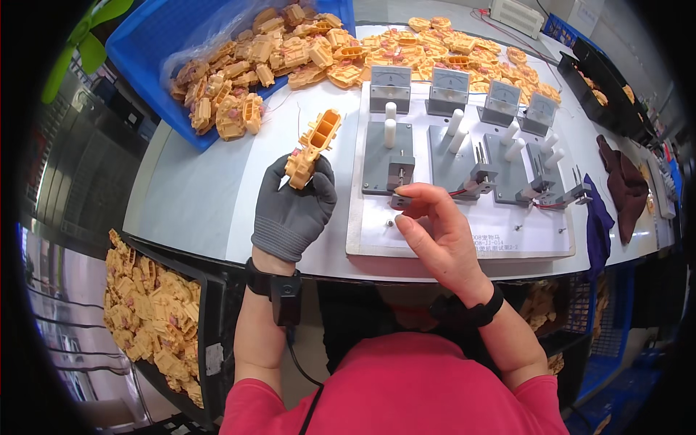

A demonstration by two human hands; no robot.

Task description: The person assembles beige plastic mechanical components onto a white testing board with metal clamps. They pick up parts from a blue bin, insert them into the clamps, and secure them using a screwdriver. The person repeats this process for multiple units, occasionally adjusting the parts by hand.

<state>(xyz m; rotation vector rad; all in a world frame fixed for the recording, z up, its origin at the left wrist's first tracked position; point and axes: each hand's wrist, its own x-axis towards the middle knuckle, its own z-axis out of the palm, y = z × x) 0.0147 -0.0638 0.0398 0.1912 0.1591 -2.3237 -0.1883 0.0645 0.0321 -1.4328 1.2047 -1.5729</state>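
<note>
My left hand [293, 210], in a dark grey glove, grips a yellow plastic housing [319, 136] that has open compartments at its upper end. It is held over the table, left of a white board [368, 235] carrying several grey test stations. Bare and partly curled, my right hand [446, 232] is at the front of the leftmost station [375, 156]. Its index fingertip meets a small grey block [398, 201] there, and its thumb is apart from that finger. White pegs [390, 132] stand on this station, with an analog meter [391, 81] behind them.
Many similar housings fill a blue bin [148, 69] and lie piled along the table's back [435, 51]. A black crate [210, 341] of them stands below left. At right are a black tray [587, 90], a brown cloth [625, 185] and a purple cloth [599, 225].
</note>
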